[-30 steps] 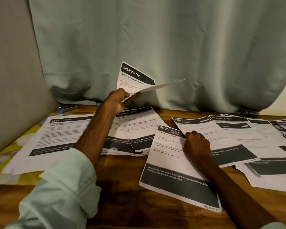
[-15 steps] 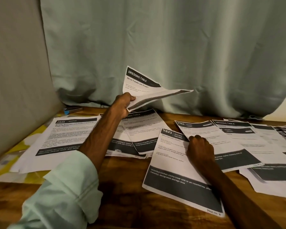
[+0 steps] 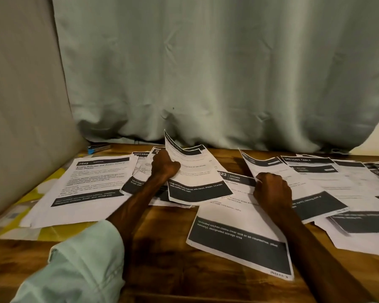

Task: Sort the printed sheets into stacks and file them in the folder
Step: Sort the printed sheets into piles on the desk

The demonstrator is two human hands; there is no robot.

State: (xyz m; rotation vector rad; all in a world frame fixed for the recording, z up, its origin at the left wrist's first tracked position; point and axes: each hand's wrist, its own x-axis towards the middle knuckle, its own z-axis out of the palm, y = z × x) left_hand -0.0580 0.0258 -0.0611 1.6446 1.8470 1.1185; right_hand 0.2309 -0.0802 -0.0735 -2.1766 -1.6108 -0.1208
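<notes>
1. On the wooden counter, printed sheets lie in loose groups, so the sorting looks partly done. A 2945 sheet is at the left, then a fanned middle pile, a KITCHEN sheet in front, and overlapping right-side sheets.
2. Of the hands, the left hand grips a held sheet by its left edge, with the fingers curled round it. That sheet is bowed: its lower end touches the middle pile and its top curls up toward the curtain.
3. The right hand has its fingers curled at the left edge of a tilted sheet that overlaps the KITCHEN sheet. I cannot tell whether it pinches that edge or only presses on it.
4. None of the groups is squared up yet; the edges are skewed and fanned, so I judge that the stacking is unfinished.
5. No folder is in view, so the filing seems not to have begun.
</notes>
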